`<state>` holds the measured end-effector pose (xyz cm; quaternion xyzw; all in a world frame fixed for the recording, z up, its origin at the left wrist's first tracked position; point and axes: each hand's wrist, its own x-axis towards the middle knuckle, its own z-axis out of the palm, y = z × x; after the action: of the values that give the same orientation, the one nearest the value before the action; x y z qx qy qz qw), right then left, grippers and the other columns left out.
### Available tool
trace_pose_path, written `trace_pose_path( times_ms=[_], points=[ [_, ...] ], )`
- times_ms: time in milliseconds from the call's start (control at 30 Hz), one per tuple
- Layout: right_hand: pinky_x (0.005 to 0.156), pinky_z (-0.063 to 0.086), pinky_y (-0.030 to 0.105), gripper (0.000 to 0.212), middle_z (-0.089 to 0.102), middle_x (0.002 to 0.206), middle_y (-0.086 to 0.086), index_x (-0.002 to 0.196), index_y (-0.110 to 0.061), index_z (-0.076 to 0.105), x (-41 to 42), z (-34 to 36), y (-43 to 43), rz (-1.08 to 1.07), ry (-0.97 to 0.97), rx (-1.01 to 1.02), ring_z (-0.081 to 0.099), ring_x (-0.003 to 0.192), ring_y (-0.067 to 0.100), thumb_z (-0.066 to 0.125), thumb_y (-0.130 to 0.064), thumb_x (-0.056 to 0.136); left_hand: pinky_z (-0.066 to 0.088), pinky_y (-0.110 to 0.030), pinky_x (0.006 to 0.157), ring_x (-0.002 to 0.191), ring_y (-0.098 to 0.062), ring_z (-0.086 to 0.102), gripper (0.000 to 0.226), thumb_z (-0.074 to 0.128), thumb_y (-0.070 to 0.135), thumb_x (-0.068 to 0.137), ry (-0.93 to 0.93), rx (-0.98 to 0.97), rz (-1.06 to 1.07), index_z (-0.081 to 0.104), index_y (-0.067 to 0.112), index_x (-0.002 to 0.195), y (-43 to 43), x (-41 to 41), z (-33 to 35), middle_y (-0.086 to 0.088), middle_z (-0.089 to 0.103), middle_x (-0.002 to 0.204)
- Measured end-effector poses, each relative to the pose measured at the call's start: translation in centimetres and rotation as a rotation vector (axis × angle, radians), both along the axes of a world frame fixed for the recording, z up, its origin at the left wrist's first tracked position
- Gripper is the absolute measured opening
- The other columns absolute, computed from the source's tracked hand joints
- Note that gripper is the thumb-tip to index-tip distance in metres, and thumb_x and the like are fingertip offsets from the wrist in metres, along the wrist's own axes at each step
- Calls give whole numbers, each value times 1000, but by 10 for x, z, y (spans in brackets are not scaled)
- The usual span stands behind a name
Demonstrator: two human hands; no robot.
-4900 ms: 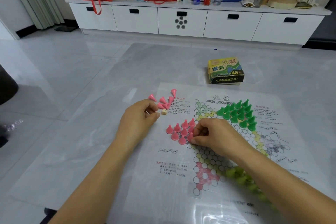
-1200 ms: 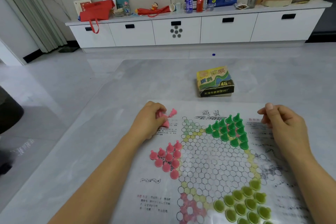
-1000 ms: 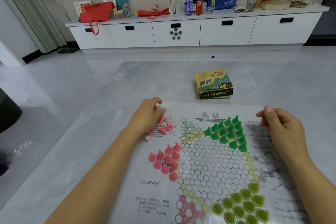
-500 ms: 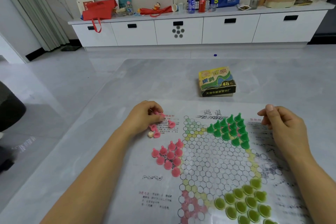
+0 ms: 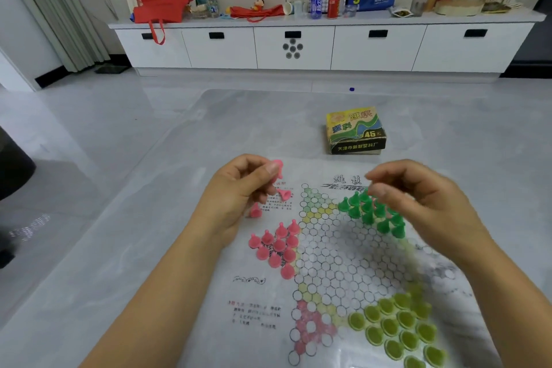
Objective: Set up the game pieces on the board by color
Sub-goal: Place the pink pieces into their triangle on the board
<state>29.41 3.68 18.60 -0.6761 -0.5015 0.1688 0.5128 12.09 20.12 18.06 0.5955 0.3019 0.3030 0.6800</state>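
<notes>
Head camera, looking down at a grey tabletop with a thin printed game sheet (image 5: 328, 263) lying flat on it.

The left hand (image 5: 239, 197), at about 10 o'clock from the sheet's centre, is closed on a pink piece (image 5: 277, 165), pinched between thumb and fingers; more may be tucked in the palm, but that is hidden. Two loose pink pieces (image 5: 283, 195) lie just beside it. A set pink cluster (image 5: 276, 243) stands at 9 o'clock.

The right hand (image 5: 418, 203) hovers at 1 o'clock over the dark green cluster (image 5: 373, 213), fingers curled; blur hides whether it holds anything. A lime green cluster (image 5: 397, 334) fills the 5 o'clock point. The game box (image 5: 355, 131) sits at 12 o'clock, beyond the sheet.

The pieces look like small, light, hard plastic cones, likely smooth and easy to topple. Best pinched at the narrow top and lowered straight down onto the flared base, clear of neighbours. The sheet looks flimsy and could shift.
</notes>
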Motion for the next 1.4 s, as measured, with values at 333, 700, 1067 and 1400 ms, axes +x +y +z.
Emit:
trace_pose_path(
  times_ms=[333,700,1067,1400],
  points=[
    [64,49,15,20,64,75,-7,84,-26,62,-44,8,40,67,-118,146,60,73,8,70,-10,75,38,-15,42,42,-8,48,16,60,8,83,-41,54,-88,59,14,69,-24,22,7,1,56,47],
    [72,49,13,6,67,84,-14,83,-27,69,-23,-21,39,50,-247,-262,61,78,-1,66,-23,79,44,-10,48,48,-1,56,16,57,-3,82,-119,-85,324,58,12,78,43,-10,-33,-8,60,77],
    [82,49,22,13,66,92,-9,94,-21,69,-30,-34,58,155,-435,-394,58,83,5,63,-24,83,42,-14,47,49,-4,53,14,53,2,86,-261,-155,235,60,15,86,44,-9,-46,5,68,67],
    [80,51,27,13,68,93,-4,94,-20,69,-30,-38,63,148,-443,-445,60,83,9,66,-24,81,41,-17,39,50,-8,55,15,54,2,84,-200,-73,27,57,16,80,29,-4,-41,-3,72,81]
  ],
)
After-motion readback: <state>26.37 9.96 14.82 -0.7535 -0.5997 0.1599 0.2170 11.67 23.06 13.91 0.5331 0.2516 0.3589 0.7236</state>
